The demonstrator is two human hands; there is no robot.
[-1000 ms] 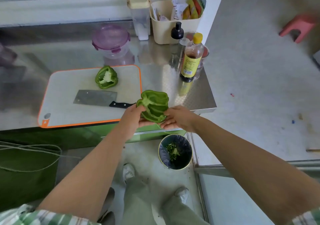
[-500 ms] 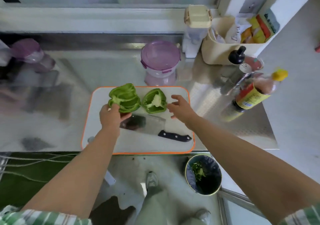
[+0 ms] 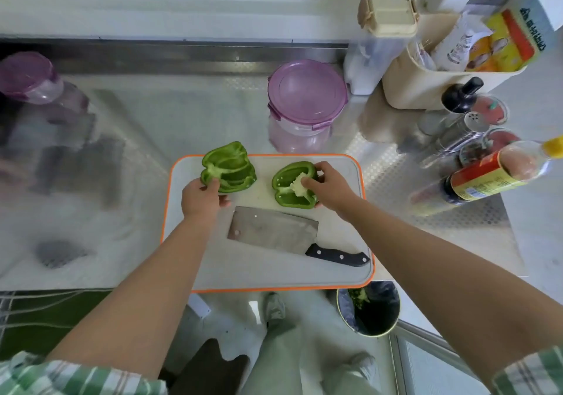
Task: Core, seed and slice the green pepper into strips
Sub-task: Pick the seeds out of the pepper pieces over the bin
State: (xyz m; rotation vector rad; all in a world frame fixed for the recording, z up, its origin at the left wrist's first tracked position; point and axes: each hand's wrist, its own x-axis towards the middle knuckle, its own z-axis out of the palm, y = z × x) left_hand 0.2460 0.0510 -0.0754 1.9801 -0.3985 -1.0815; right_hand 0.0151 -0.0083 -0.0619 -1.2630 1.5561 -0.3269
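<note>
Two green pepper halves sit at the far side of the white, orange-rimmed cutting board (image 3: pixel 335 276). My left hand (image 3: pixel 202 196) holds the cleaned-out left half (image 3: pixel 230 167) by its near edge, cut side up. The right half (image 3: pixel 289 186) lies cut side up with its pale seed core still inside. My right hand (image 3: pixel 327 184) grips that half at its right side, thumb resting on the core. A cleaver (image 3: pixel 274 230) with a black handle lies flat on the board just in front of both hands.
A purple-lidded tub (image 3: pixel 307 93) stands behind the board. Bottles, shakers and a beige basket (image 3: pixel 426 90) crowd the right of the steel counter (image 3: pixel 152 126). A small bin (image 3: pixel 370 312) with green scraps sits on the floor below the board's right corner.
My left hand carried the cleaned half from over the bin back to the board's far left. My right hand left that half, reached across and took hold of the half with the core.
</note>
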